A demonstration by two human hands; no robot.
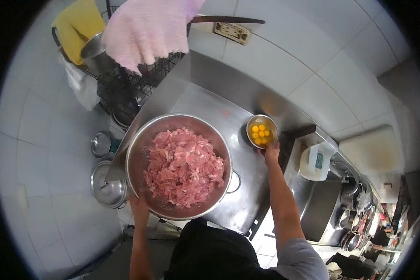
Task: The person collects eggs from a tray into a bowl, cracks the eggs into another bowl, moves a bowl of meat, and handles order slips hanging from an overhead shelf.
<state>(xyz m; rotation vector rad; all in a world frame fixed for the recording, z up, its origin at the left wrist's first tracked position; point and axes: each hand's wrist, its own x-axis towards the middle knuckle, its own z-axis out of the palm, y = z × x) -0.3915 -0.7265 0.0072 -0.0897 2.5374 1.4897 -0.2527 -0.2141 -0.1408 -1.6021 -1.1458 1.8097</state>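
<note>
A large metal bowl [137, 135] heaped with sliced raw pink meat [184, 168] stands on the left part of the steel counter, with a loop handle showing on its right side. My left hand [139, 205] grips this bowl at its lower left rim; the fingertips are partly hidden. Farther right, my right hand [269, 151] is closed on the near edge of a small metal bowl [274, 126]. Several raw egg yolks [260, 134] lie in that small bowl, which is beside the counter's back wall.
The steel counter [205, 100] has a raised back edge. Beyond its left end are a wire rack [109, 88] with a pot and a pink cloth [149, 30], plus lidded pots lower down. At right are a sink [319, 205] and a white plastic container [308, 163].
</note>
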